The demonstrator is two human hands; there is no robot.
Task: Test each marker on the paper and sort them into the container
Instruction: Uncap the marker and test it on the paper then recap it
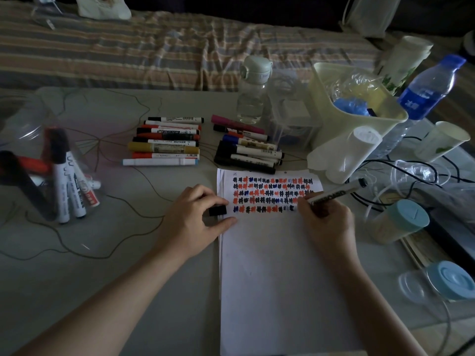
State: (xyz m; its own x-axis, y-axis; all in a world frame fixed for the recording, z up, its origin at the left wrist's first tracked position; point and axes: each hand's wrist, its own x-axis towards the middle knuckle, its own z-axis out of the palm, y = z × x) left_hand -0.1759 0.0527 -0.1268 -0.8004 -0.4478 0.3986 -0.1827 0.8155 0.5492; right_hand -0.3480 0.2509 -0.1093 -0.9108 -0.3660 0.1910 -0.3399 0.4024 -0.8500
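Right hand [325, 217] gripping marker [334, 192] (tip on paper [277, 265]); left hand [198, 219] pinching black cap [217, 210]

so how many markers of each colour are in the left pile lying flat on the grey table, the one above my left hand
black-capped white markers: 3
red markers: 3
mustard yellow marker: 1
white marker with pale blue end: 1
total: 8
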